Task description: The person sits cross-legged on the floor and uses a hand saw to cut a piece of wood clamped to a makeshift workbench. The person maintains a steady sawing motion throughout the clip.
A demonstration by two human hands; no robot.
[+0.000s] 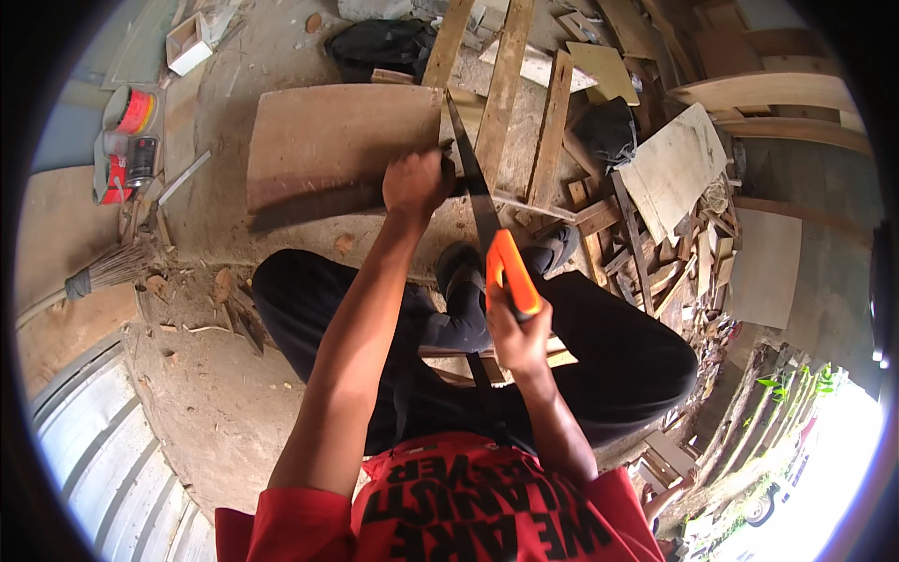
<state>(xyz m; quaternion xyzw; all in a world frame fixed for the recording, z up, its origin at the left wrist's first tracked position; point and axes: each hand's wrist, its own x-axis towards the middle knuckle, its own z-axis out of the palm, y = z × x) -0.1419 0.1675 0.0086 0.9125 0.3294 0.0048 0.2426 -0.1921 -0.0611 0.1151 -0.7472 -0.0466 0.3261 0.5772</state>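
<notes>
My right hand [518, 335] grips the orange handle [510, 272] of a handsaw. Its dark blade [473, 173] runs up and away from me to the right edge of a flat brown board [337, 140]. My left hand [418, 183] is closed on that board's near right corner, right beside the blade. My legs in dark trousers and my shoes [459, 267] are below the board.
Long planks [501, 89] and a heap of wood offcuts [655, 253] lie to the right. A dark bag [379, 42] sits at the top. Cans and a red-topped tin [131, 112] stand at the left, with a broom [108, 272] below them. The ground is dusty concrete.
</notes>
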